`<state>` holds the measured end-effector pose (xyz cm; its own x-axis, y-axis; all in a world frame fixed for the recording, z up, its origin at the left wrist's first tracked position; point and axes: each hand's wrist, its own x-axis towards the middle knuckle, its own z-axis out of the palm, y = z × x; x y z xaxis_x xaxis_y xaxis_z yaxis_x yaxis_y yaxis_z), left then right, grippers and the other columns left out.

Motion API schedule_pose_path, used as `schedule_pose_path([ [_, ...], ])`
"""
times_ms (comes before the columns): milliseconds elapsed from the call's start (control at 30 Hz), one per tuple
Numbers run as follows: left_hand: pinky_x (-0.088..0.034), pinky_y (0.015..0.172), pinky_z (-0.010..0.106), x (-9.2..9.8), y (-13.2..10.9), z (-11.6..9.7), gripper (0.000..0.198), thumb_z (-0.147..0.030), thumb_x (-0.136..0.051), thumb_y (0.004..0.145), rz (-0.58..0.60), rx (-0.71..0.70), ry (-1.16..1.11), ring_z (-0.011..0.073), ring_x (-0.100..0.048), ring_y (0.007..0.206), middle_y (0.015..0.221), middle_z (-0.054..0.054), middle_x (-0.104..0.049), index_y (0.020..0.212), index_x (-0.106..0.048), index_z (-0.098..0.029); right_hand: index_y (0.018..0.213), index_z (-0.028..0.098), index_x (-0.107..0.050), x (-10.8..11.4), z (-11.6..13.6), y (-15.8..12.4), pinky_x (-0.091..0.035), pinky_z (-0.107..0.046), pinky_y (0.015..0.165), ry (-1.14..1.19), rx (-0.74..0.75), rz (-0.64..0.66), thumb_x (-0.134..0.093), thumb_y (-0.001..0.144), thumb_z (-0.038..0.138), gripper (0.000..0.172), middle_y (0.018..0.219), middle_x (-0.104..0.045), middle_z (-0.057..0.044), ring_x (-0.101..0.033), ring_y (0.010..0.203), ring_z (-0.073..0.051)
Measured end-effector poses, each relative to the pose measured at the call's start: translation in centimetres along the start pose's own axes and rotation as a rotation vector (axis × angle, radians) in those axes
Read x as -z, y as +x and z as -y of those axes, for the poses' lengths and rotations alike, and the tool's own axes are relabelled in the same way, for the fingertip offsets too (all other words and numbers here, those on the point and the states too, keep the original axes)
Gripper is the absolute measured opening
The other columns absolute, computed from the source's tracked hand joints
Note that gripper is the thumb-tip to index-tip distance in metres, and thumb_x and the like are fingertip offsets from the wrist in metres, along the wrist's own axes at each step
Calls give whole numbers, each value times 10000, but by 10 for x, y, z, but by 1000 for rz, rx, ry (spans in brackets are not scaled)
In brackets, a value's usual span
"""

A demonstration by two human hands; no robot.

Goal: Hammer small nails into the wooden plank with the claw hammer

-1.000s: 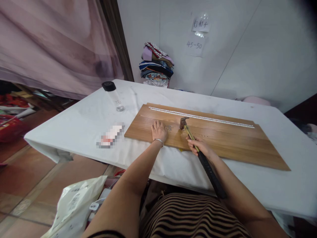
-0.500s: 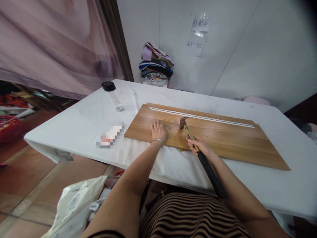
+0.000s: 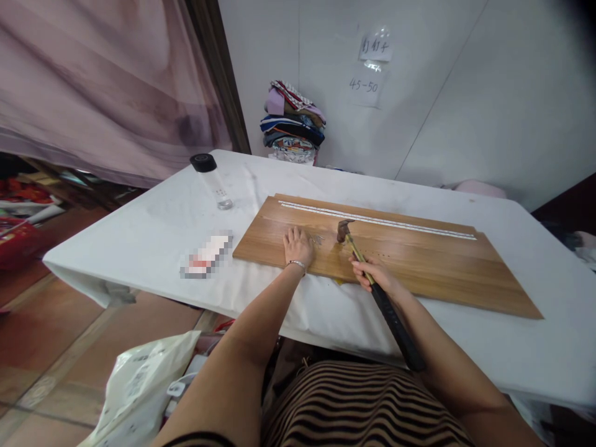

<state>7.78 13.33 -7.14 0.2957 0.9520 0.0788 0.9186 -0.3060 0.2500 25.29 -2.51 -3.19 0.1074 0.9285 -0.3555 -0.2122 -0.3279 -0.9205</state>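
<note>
My right hand (image 3: 374, 273) grips a claw hammer (image 3: 390, 316) by the yellow shaft, above its black handle. The rusty hammer head sits at or just over a wooden board (image 3: 447, 273); I cannot tell whether it touches. My left hand (image 3: 298, 247) lies flat on the board near its front edge, fingers stretched out. Beside those fingers is a small pile of nails (image 3: 318, 239). To the right of the hammer head, a row of small dark dots (image 3: 382, 255) runs along the board. Two white strips (image 3: 372, 218) lie lengthwise near the far edge.
A white-covered table (image 3: 135, 242) carries the board. On its left stand a clear bottle (image 3: 216, 186) with a black lid and a blurred-out flat item (image 3: 206, 254). Folded clothes (image 3: 294, 124) are stacked behind the table by the wall. A white plastic bag (image 3: 139, 385) is below, at left.
The view has shifted very slightly. Both hands, the hammer and the board stay in the same places relative to each other.
</note>
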Motion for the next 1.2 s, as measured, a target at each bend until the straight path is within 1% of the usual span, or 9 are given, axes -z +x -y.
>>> schedule_pose_path([
  [200, -312, 1308, 534, -4, 1, 0, 522, -287, -383, 1059, -6, -5, 11, 355, -408, 1587, 1675, 191, -502, 1467, -641, -89, 1005, 228, -604, 1, -4, 2, -305, -201, 342, 0, -17, 7, -858, 675, 450, 472, 605, -506, 105, -384, 399, -59],
  [567, -330, 1295, 547, -4, 2, 2, 495, -277, -405, 1052, -20, -9, 2, 354, -426, 1578, 1657, 189, -527, 1442, -665, -117, 1011, 225, -605, 1, -4, 3, -301, -200, 339, 9, 0, 19, -839, 706, 425, 433, 615, -511, 103, -392, 395, -59],
  [800, -319, 1305, 526, -4, 2, 1, 504, -286, -402, 1051, -9, -1, 13, 339, -417, 1587, 1666, 191, -515, 1451, -655, -112, 1009, 221, -609, 1, -7, 4, -301, -205, 329, 17, 10, 20, -856, 679, 442, 468, 607, -505, 108, -385, 388, -58],
  [1200, -299, 1314, 529, 0, 0, 0, 533, -294, -383, 1063, 9, -2, 13, 348, -402, 1592, 1684, 197, -489, 1486, -624, -78, 997, 220, -609, -1, -5, 2, -311, -208, 335, 9, 0, 1, -858, 649, 448, 484, 597, -505, 111, -390, 388, -60],
])
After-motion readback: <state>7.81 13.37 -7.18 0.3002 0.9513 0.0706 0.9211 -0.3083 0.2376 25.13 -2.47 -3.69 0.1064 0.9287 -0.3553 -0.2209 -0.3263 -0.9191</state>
